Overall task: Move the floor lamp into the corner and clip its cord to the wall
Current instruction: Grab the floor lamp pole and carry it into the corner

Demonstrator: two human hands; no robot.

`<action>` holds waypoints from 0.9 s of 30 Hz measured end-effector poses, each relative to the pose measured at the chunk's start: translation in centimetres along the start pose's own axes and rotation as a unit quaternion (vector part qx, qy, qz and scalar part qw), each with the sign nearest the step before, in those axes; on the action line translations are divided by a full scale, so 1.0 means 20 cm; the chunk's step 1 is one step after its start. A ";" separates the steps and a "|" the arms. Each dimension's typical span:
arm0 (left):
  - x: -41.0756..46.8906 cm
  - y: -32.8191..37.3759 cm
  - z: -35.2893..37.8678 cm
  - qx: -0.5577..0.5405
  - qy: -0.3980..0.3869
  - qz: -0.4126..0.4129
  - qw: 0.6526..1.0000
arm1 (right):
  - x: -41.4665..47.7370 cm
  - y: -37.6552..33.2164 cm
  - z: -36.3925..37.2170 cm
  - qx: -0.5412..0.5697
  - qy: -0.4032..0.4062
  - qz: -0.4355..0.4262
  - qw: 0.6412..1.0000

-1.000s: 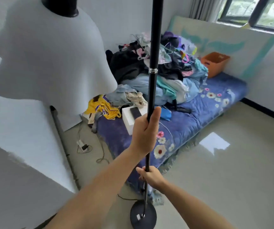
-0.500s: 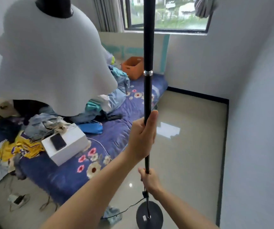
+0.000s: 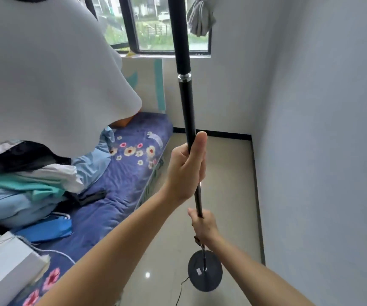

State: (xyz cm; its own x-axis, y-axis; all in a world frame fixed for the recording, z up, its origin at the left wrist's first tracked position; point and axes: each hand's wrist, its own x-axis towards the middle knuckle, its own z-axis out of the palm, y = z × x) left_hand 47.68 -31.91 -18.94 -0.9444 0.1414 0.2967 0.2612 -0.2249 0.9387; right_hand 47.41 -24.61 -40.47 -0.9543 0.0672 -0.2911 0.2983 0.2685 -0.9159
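The floor lamp has a black pole [image 3: 184, 96], a white shade [image 3: 45, 74] filling the upper left, and a round black base [image 3: 205, 270] low over the tiled floor. My left hand [image 3: 187, 171] grips the pole at mid-height, thumb pointing up. My right hand [image 3: 204, 227] grips the pole lower down, just above the base. The black cord [image 3: 181, 288] trails from the base toward the bottom edge. The room corner [image 3: 252, 138] lies ahead, beyond the base and to the right of the pole.
A blue floral mattress [image 3: 120, 195] with a pile of clothes [image 3: 23, 184] and a white box [image 3: 5, 268] runs along the left. A window [image 3: 154, 29] is ahead; a grey cloth [image 3: 200, 18] hangs beside it. The white wall [image 3: 321, 151] stands close on the right.
The view has swung right, from the clothes pile to the window wall and the corner. The lamp has moved with me along the mattress toward the right wall. Both hands kept their grip.
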 end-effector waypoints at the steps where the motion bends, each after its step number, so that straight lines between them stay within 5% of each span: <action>1: 0.11 -0.02 0.00 -0.008 -0.011 -0.004 1.000 | 0.09 -0.04 -0.03 0.000 0.009 0.004 1.000; 13: 1.39 -0.33 0.21 0.009 -0.113 -0.012 0.994 | 1.24 -0.36 -0.45 0.057 0.098 -0.001 0.994; 27: 3.03 -0.77 0.38 0.045 -0.064 -0.018 0.997 | 2.80 -0.79 -0.95 0.054 0.062 0.008 0.997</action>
State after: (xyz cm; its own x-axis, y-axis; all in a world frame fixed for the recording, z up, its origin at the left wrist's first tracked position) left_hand -12.10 -12.51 -14.11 -0.9220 0.2701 0.2775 0.2504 -0.1310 0.9593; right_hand -11.16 -6.80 -36.97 -0.9420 0.1908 -0.2762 0.3078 0.1621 -0.9375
